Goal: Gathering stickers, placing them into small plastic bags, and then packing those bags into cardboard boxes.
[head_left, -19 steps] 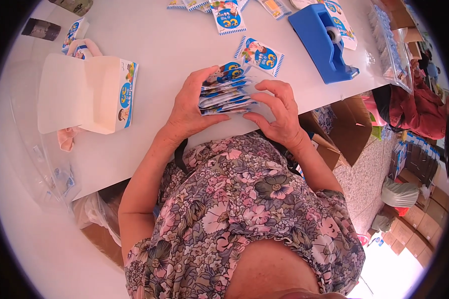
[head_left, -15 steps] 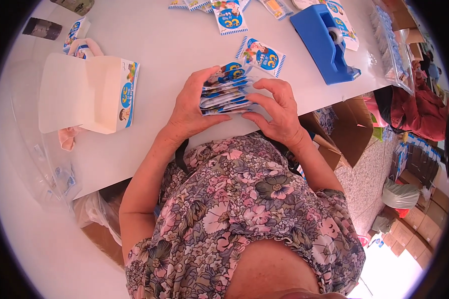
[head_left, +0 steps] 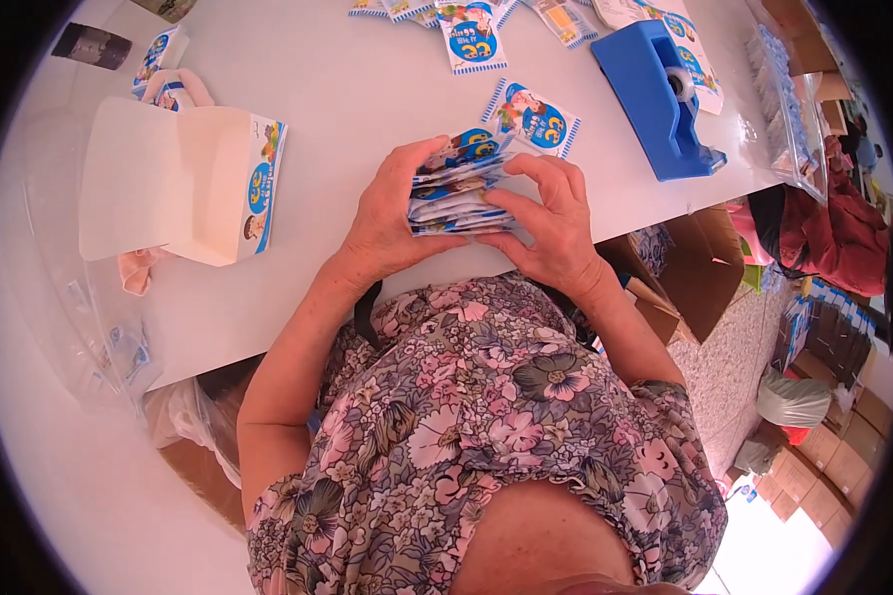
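Between my two hands, at the table's near edge, is a stack of small blue-and-white packets [head_left: 456, 206]. My left hand [head_left: 389, 203] grips the stack's left side, its thumb along the near edge. On the right side my right hand [head_left: 548, 213] holds the packets' ends, its fingers bent over them and its thumb below. Just beyond the stack lies a single packet [head_left: 534, 117], flat on the table. An open white carton [head_left: 206, 188] with a printed blue side stands to the left, its flap spread outward.
A blue tape dispenser [head_left: 650, 104] stands at the right on the white table [head_left: 347, 79]. More packets [head_left: 474, 38] lie at the far side. A clear plastic tub [head_left: 786, 109] holds packets at the right edge. Below the table on the right is an open cardboard box [head_left: 700, 263].
The view has shifted slightly, so the table things appear a little further right and lower. My right fingers have moved in closer over the packets' ends; both hands still hold the stack.
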A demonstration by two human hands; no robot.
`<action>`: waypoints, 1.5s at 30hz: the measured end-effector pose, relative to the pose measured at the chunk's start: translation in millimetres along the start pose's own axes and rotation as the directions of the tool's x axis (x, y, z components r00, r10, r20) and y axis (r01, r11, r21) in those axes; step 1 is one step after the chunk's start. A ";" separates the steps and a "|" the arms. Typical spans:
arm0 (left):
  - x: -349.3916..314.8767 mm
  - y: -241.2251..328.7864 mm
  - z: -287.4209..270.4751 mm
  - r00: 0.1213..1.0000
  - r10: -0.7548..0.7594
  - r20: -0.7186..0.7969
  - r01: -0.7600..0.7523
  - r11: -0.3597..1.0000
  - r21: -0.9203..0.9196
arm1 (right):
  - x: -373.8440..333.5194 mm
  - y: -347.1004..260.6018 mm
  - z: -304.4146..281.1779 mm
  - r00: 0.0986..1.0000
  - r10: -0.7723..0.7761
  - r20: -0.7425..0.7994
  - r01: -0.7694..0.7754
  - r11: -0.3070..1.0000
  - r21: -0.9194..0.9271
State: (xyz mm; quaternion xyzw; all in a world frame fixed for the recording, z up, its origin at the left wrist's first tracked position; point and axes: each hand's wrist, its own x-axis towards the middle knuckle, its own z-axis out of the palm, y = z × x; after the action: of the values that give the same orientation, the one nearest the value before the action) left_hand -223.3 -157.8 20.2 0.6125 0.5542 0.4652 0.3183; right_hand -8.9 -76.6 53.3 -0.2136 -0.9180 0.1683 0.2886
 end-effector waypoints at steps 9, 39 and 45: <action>0.6 1.6 -0.7 1.000 0.012 -0.008 -0.012 1.000 0.022 | 2.8 -0.3 -4.6 0.998 0.045 -0.034 -0.047 0.998 -0.045; 2.7 -0.4 -2.7 0.999 0.040 -0.014 -0.040 0.999 0.005 | 31.4 70.1 -6.1 0.985 0.149 0.088 -0.121 0.955 -0.270; 0.9 0.9 -6.1 0.987 0.158 -0.039 -0.147 0.969 0.201 | 56.5 62.2 -3.5 0.963 0.186 0.196 -0.226 0.953 0.203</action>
State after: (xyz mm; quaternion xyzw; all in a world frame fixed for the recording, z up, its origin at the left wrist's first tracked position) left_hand -228.7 -157.9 23.4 0.6687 0.5574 0.4476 0.2042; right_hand -30.4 4.7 55.0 -0.2591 -0.8876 0.3177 0.2101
